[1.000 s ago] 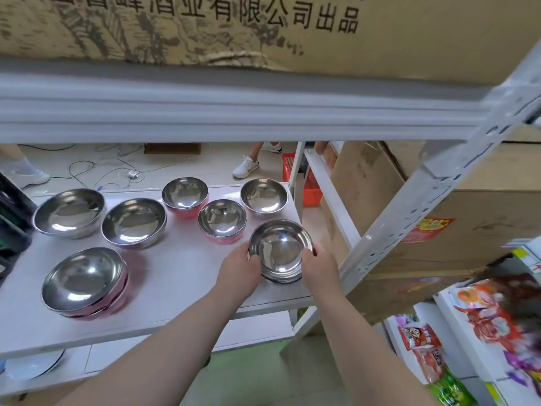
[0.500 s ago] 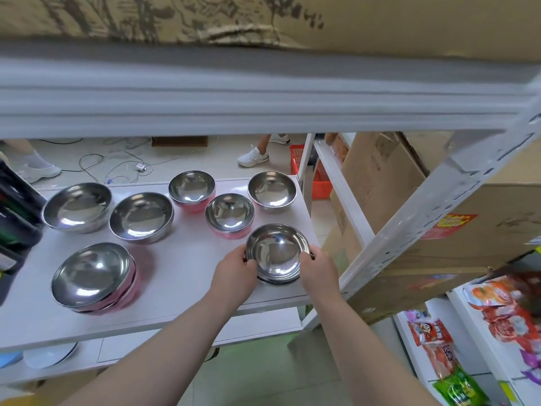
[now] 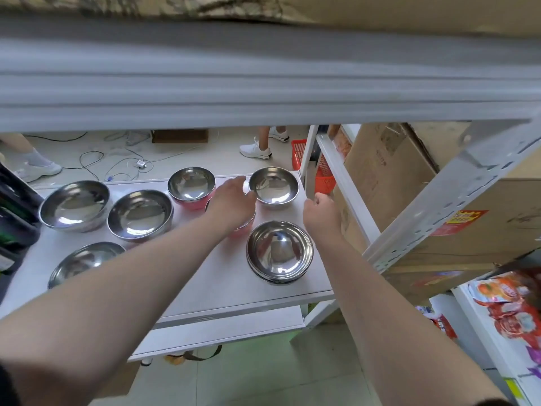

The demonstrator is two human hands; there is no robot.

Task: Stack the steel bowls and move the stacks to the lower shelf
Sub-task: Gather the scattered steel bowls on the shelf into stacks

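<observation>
A short stack of steel bowls [image 3: 279, 253] rests near the front right of the white shelf [image 3: 222, 282], with no hand on it. At the back right corner sits a single steel bowl [image 3: 273, 187]. My left hand [image 3: 234, 200] touches that bowl's left rim, fingers apart, and hides most of a pink-sided bowl [image 3: 241, 228] beneath it. To the bowl's right my right hand [image 3: 322, 210] hovers with curled fingers and holds nothing. Another pink-sided bowl [image 3: 191, 187] and two larger steel bowls [image 3: 140, 213] [image 3: 74, 203] line the back. My left arm partly covers a front-left bowl [image 3: 85, 259].
The upper shelf's thick edge [image 3: 263, 83] hangs close overhead. A slotted white upright [image 3: 445, 200] slants at the right, with cardboard boxes [image 3: 389, 177] behind it. The lower shelf [image 3: 228, 329] shows below. Snack packets [image 3: 509, 303] lie at the right. A red basket [image 3: 325, 174], cables and people's feet are beyond.
Both hands let go of the front-right stack and moved back toward the far right bowl. The stack stays where it was set. The camera tilted downward.
</observation>
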